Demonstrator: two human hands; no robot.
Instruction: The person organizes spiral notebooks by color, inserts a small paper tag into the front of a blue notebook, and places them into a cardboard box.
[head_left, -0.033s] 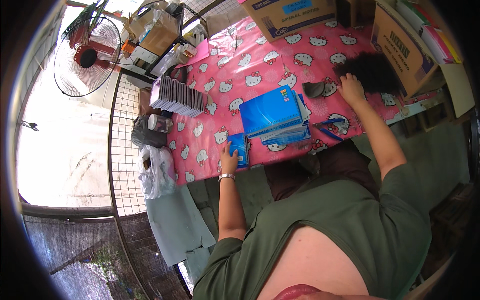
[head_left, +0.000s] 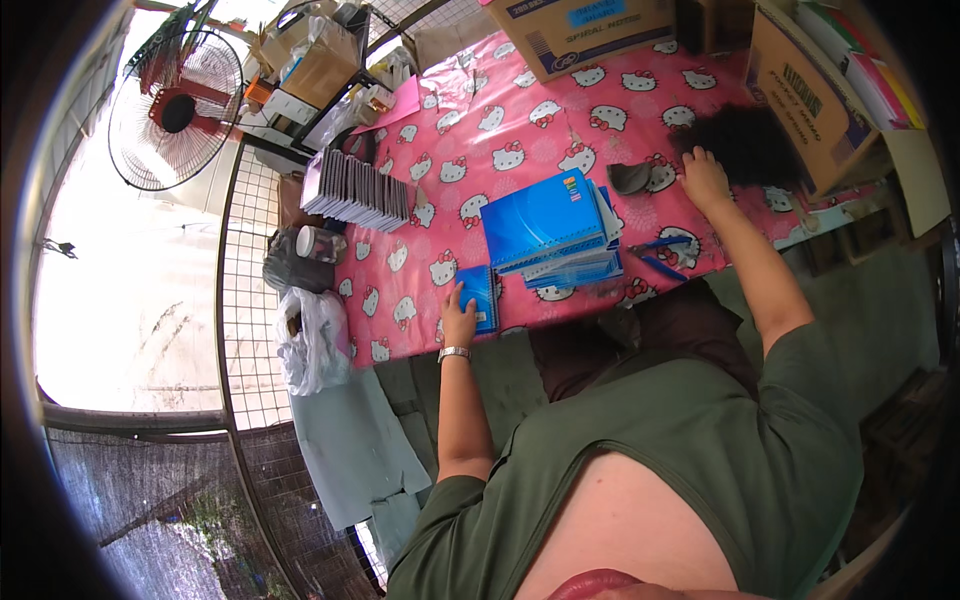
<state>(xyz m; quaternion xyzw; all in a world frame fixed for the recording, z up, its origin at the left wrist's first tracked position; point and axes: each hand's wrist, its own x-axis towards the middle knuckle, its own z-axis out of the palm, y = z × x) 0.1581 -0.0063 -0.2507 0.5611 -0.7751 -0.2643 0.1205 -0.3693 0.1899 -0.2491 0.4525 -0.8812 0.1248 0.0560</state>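
My left hand (head_left: 459, 320) rests on the near edge of a small blue spiral notebook (head_left: 484, 298), its fingers apart and partly over the cover. To the right of that notebook stands a stack of larger blue spiral notebooks (head_left: 545, 222). My right hand (head_left: 706, 182) lies at the left side of a black fuzzy heap (head_left: 745, 145), fingers spread, with the tips touching or close to it. What the heap is made of cannot be made out. A grey curved piece (head_left: 628, 179) sits left of this hand. Blue-handled pliers (head_left: 658, 258) lie nearer to me.
A pink patterned cloth (head_left: 400, 330) covers the table. Rows of small notebooks (head_left: 355, 190) stand at the left, near a clear jar (head_left: 318, 244) and a white plastic bag (head_left: 312, 345). Cardboard boxes (head_left: 590, 40) stand at the back and right. A fan (head_left: 178, 112) is far left.
Both hands stay where they were. The whole view has shifted very slightly.
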